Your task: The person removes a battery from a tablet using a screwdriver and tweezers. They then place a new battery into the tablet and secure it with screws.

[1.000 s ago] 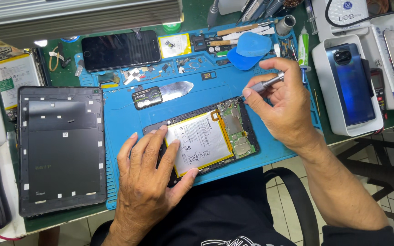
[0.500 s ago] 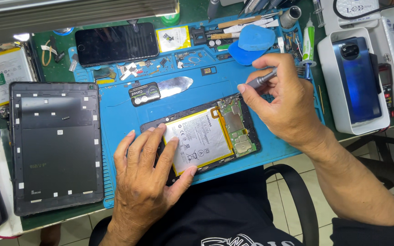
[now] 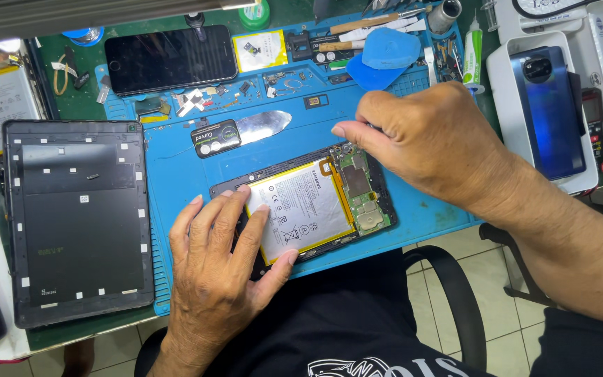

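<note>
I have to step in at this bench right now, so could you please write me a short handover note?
Left hand lies flat on the opened tablet, fingers on its battery.
Right hand hovers over the tablet's top edge by the circuit board; whether it holds a tool is hidden.
Back cover is off, lying at left on the blue mat.
Battery and board remain in place.

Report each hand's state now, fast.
Left hand: open, flat on the opened device, holding nothing.
Right hand: fingers curled over the device's top edge; whether it holds anything cannot be told.
</note>
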